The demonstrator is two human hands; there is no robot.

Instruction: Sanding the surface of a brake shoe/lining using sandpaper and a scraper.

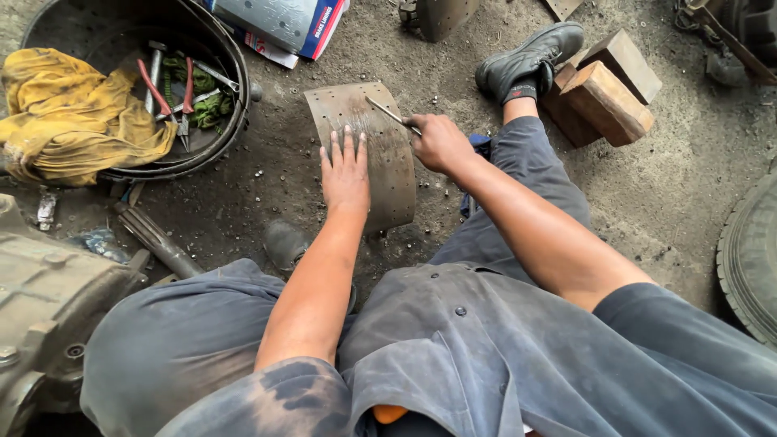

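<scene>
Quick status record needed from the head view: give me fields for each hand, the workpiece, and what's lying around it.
left hand: flat, palm down, pressing on the curved metal plate
right hand: gripping a thin metal rod, tip on the plate's upper surface
plate: curved, rusty, with holes, lying on the dirt floor
left of plate: round dark tub holding red-handled pliers and a yellow cloth
right of plate: wooden blocks beside the person's shoe
far right: tyre edge
</scene>
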